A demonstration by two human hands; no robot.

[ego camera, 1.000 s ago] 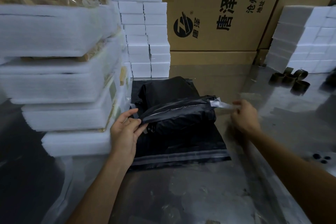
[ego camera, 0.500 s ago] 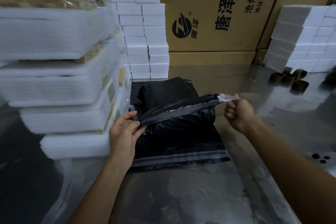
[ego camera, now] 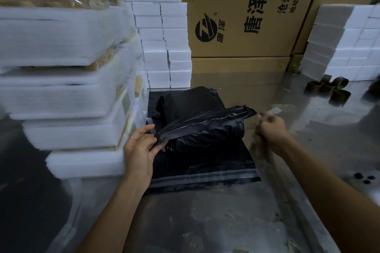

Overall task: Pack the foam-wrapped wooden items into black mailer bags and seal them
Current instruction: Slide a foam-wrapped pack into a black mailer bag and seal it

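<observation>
A filled black mailer bag (ego camera: 205, 135) lies on a stack of flat black mailer bags (ego camera: 205, 176) in the middle of the metal table. Its flap (ego camera: 205, 119) stands raised along the top. My left hand (ego camera: 139, 148) pinches the flap's left end. My right hand (ego camera: 271, 127), blurred, is curled round a clear peel-off strip (ego camera: 271, 111) just right of the flap's right end; the strip is off the flap. Foam-wrapped wooden items (ego camera: 65, 88) are piled high at the left.
Small white foam blocks (ego camera: 162, 33) are stacked behind the bags, and more (ego camera: 349, 47) at the right. Cardboard boxes (ego camera: 246, 12) form the back wall. Several brown tape cores (ego camera: 329, 88) lie at the far right. Small black dots (ego camera: 364, 177) sit by my right arm.
My right hand has pulled the clear strip rightward and off the flap's end. The flap has sagged slightly. My left hand keeps its pinch on the left end.
</observation>
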